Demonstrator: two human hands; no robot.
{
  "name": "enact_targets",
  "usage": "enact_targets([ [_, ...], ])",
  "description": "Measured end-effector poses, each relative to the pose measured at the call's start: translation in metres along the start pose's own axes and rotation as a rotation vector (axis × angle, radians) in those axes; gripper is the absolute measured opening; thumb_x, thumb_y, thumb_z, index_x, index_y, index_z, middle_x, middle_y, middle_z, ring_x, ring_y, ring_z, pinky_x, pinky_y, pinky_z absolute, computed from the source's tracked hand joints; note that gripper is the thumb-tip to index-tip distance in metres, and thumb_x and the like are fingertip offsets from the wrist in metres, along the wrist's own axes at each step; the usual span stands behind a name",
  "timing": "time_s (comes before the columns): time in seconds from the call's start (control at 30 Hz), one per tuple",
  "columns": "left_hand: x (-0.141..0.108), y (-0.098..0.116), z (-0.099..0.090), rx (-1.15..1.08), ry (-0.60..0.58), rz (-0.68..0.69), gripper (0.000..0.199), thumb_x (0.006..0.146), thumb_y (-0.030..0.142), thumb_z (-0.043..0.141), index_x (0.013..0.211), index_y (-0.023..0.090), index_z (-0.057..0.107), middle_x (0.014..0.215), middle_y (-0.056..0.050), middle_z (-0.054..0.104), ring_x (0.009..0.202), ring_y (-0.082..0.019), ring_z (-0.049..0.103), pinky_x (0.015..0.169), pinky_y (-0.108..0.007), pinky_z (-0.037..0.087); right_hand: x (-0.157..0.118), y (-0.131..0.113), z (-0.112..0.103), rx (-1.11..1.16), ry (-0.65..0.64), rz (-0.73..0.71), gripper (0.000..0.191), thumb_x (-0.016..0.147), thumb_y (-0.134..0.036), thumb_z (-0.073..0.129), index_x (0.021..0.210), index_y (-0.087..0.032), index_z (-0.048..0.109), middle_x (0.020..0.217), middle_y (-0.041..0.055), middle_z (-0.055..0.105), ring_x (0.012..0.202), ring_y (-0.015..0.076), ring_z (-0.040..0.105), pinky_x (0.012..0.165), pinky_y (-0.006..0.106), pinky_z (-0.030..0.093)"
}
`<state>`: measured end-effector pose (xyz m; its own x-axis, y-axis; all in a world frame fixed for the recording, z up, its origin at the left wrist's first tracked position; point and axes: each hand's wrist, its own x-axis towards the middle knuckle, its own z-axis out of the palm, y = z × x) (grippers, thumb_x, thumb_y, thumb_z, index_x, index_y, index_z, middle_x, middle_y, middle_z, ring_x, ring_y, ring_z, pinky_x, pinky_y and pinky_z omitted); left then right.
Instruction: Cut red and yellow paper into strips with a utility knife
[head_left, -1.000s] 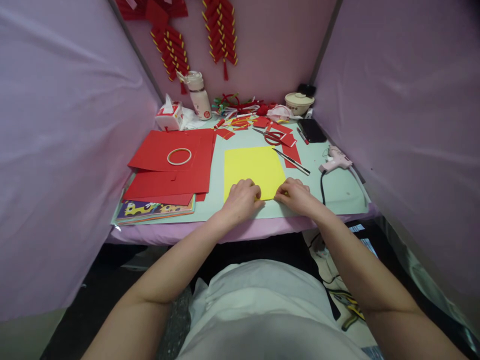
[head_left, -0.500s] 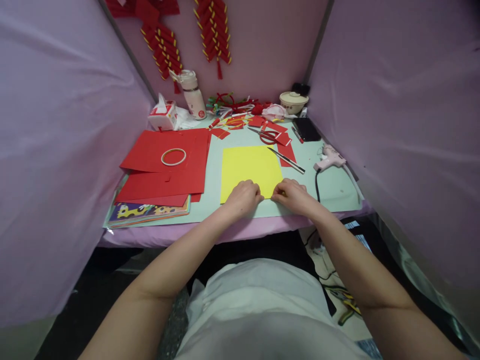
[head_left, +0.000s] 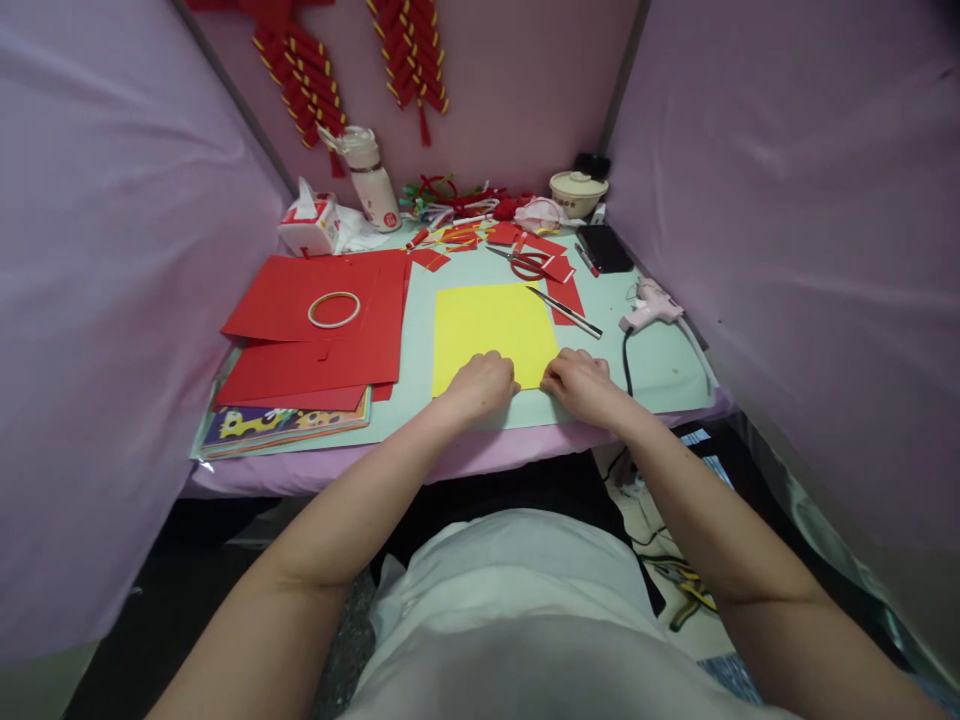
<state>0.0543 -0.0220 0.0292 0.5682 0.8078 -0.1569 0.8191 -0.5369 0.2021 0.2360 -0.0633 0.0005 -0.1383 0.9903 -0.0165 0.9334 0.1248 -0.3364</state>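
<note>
A sheet of yellow paper (head_left: 491,325) lies flat on the pale green table mat (head_left: 420,345) in front of me. My left hand (head_left: 485,382) has its fingers curled down on the sheet's near edge. At the near right corner, my right hand (head_left: 574,380) pinches the same edge, fingers closed. A narrow gap of edge shows between the two hands. Just past the sheet's right side lies a black and silver craft knife or pen (head_left: 566,312), partly over a red paper strip (head_left: 564,292). My fingertips are mostly hidden.
Red sheets (head_left: 315,360) with a white ring (head_left: 334,310) lie left, over a picture book (head_left: 285,420). Scissors (head_left: 525,263), a phone (head_left: 604,248) and a pink glue gun (head_left: 651,304) lie right. A bottle (head_left: 373,185), tissue box (head_left: 310,225) and lidded bowl (head_left: 577,194) stand behind.
The whole view has shifted slightly, so things sit a little further left and higher. Both hands stay at the yellow paper's near edge, with little other movement.
</note>
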Motion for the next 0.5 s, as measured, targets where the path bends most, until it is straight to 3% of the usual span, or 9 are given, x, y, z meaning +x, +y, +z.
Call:
enact_targets([
  [0.23,0.0078,-0.0004,-0.0067,-0.002,-0.064,-0.018,0.021,0.087,0.028,0.056,0.085,0.016,0.073,0.089,-0.013,0.071,0.079,-0.025,0.067,0.066,-0.031,0.048,0.0060,-0.0030,-0.0061,-0.056,-0.069,0.009,0.024,0.092,-0.025,0.048,0.072,-0.019,0.061,0.096,0.0135,0.061,0.093,0.0291,0.052,0.077,0.043,0.037],
  [0.4,0.0074,0.0035,-0.0073,-0.041,-0.075,-0.054,0.040,0.087,0.053,0.058,0.084,0.015,0.073,0.088,-0.014,0.072,0.080,-0.029,0.068,0.065,-0.034,0.048,0.0070,-0.0033,-0.0042,-0.054,-0.049,-0.014,0.024,0.091,-0.027,0.049,0.072,-0.020,0.061,0.094,0.0121,0.062,0.091,0.0272,0.053,0.075,0.040,0.038],
  [0.5,0.0096,0.0067,-0.0055,-0.035,-0.055,-0.106,0.043,0.087,0.054,0.059,0.089,0.014,0.073,0.095,-0.017,0.071,0.088,-0.032,0.068,0.068,-0.035,0.049,0.0058,-0.0005,-0.0053,-0.024,-0.050,0.005,0.023,0.091,-0.027,0.050,0.074,-0.020,0.063,0.096,0.0114,0.062,0.093,0.0275,0.054,0.076,0.039,0.038],
])
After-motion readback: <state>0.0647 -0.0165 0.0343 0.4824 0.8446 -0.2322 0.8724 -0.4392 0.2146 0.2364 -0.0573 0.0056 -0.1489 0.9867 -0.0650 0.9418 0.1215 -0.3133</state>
